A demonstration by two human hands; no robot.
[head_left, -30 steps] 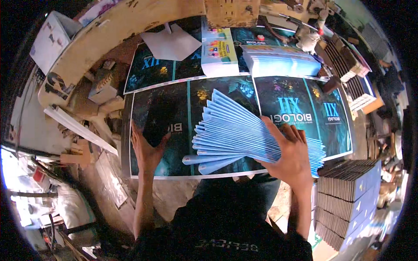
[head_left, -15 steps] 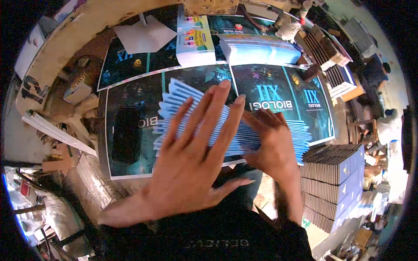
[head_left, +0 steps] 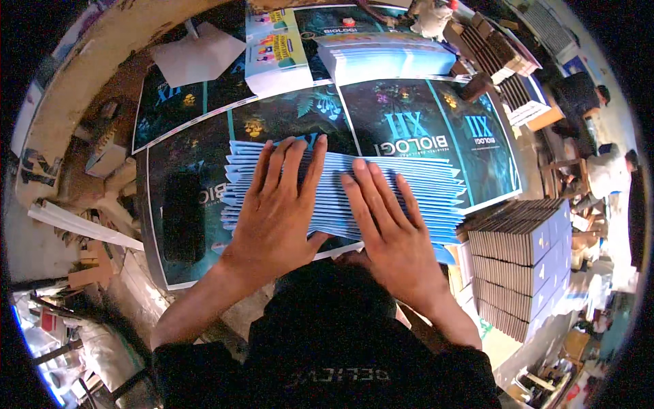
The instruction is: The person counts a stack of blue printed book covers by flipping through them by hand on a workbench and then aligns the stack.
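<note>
Papers point(head_left: 330, 198), blue and overlapping, jut out left of my left hand point(head_left: 274, 219), which lies flat across them, unclenched, and reach past my right hand point(head_left: 396, 238), likewise resting outstretched on top. Further right stands a stack of books point(head_left: 504, 262).

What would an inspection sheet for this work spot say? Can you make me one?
Surface: dark printed sheets lie spread beneath the work.
Job's things: the blue folded papers lie in uneven, staggered layers.
Clutter: a yellow-topped stack, a long blue-edged stack and a pale paper sheet sit toward the far side.
Hands: left hand and right hand both rest open on the blue folded papers.
Cables: nothing seen.
Surroundings: tall book-like bundles stand at right.
</note>
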